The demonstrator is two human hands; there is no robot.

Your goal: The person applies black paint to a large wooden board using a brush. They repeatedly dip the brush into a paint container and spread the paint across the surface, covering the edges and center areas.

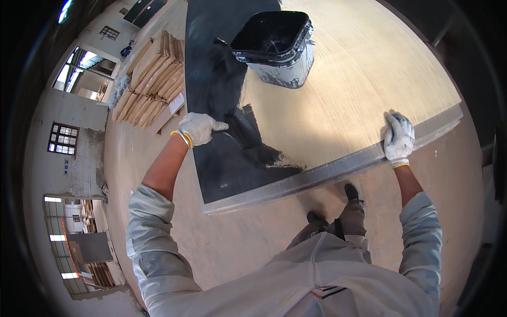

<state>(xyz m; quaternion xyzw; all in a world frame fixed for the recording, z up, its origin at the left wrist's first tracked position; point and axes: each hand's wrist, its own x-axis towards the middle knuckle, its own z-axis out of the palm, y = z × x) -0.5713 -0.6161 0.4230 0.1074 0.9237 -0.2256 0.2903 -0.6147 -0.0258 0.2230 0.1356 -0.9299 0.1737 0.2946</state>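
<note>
Head view: a large pale panel (pixel 354 79), topmost of a stack, extends from 11 to 3 o'clock. Black coating (pixel 214 90) covers its left side, with a ragged boundary. Brown wrapped packages (pixel 153 79) are stacked on the floor between 10 and 11 o'clock. One black-smeared bucket (pixel 285 68) stands upright on the panel at 12 o'clock. Left hand (pixel 195 129), gloved, at 10 o'clock, is closed on a slim dark tool (pixel 234 139); its working end blends into the coating. Right hand (pixel 400 138), gloved, near 3 o'clock, rests unclenched on the panel's near edge.
</note>
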